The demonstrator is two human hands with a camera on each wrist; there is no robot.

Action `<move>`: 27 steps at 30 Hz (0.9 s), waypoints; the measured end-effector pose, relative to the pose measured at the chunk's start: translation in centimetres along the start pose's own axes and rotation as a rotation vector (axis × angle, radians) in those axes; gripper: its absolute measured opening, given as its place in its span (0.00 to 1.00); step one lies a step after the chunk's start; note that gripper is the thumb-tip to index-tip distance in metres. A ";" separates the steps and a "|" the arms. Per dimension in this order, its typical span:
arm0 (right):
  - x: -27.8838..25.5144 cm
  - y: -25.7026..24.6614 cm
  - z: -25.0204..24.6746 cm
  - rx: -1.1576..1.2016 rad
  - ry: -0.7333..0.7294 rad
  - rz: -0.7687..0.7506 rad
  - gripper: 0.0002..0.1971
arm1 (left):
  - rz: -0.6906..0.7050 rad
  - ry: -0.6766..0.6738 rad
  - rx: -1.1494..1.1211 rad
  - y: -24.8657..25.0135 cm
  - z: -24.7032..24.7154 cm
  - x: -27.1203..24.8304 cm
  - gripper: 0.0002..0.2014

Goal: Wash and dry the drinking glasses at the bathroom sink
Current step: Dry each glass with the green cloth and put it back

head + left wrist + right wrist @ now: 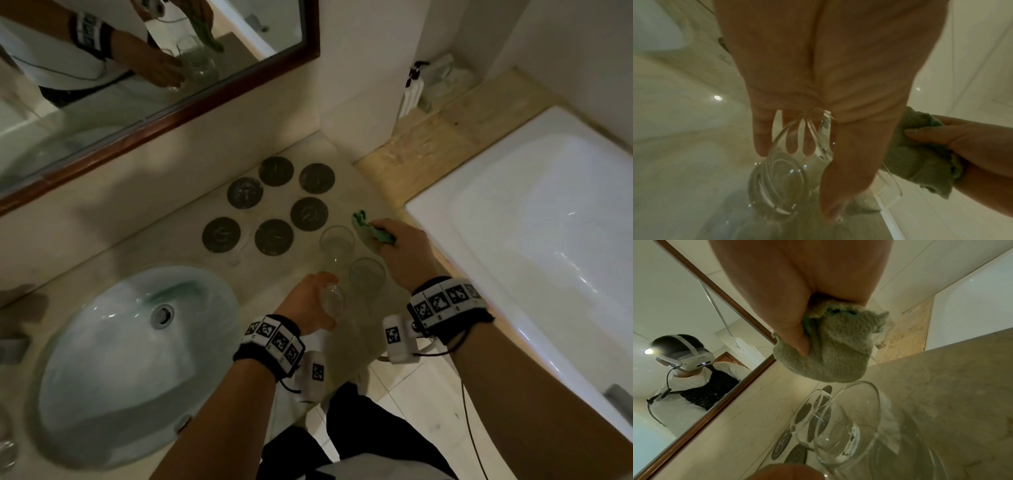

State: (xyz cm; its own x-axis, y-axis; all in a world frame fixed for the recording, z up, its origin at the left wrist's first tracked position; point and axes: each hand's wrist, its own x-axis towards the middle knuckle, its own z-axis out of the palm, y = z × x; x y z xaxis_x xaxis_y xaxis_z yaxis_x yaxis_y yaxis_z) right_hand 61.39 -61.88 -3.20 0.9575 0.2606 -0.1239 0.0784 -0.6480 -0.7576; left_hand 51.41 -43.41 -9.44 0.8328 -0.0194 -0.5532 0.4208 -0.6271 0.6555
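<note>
I see a pale stone counter (144, 236) under a wood-framed mirror (191, 99) on the far wall. A white bathtub (534, 219) runs along the right, pale floor tiles (421, 387) lie near me, and the light is dim.

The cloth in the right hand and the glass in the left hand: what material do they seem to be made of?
The cloth looks like soft terry or microfibre, grey-green and matt: its surface is fuzzy and it bunches where the right hand grips it. The glass looks like clear, glossy glass, though clear plastic cannot be excluded: the left hand shows through its wall, and bright highlights sit on its thick base.
</note>
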 end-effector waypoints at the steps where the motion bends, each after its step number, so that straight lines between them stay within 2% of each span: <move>1: 0.0 -0.3 0.1 -0.002 0.001 -0.006 0.19 | 0.012 0.007 -0.007 -0.1 0.1 -0.1 0.44; 7: 0.1 -2.4 1.4 -0.001 0.004 -0.032 0.17 | 0.046 0.103 -0.086 -1.3 -1.0 -1.1 0.41; 12: 0.0 -6.5 3.8 -0.021 -0.051 -0.121 0.15 | -0.024 0.226 -0.275 -3.5 -5.2 -4.0 0.42; 17: -1.1 -12.9 8.4 -0.049 -0.138 -0.206 0.18 | -0.042 0.378 -0.439 -6.9 -10.4 -8.7 0.37; 20: -2.1 -16.9 12.0 -0.003 -0.231 -0.283 0.18 | -0.042 0.498 -0.543 -9.5 -13.2 -12.0 0.35; 24: -4.0 -22.0 16.9 -0.078 -0.353 -0.340 0.23 | -0.050 0.642 -0.685 -13.3 -16.5 -16.6 0.32; 27: -5.9 -25.0 20.5 -0.026 -0.449 -0.392 0.22 | -0.037 0.715 -0.779 -15.9 -18.7 -19.5 0.29</move>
State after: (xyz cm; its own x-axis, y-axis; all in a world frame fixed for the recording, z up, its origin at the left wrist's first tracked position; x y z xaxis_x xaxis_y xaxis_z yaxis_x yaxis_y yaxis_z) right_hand 48.08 -32.55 3.40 0.6450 0.7575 -0.1010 0.4145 -0.4578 -0.7865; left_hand 35.18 -18.51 0.59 0.7261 0.6114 -0.3145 0.3539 0.0599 0.9334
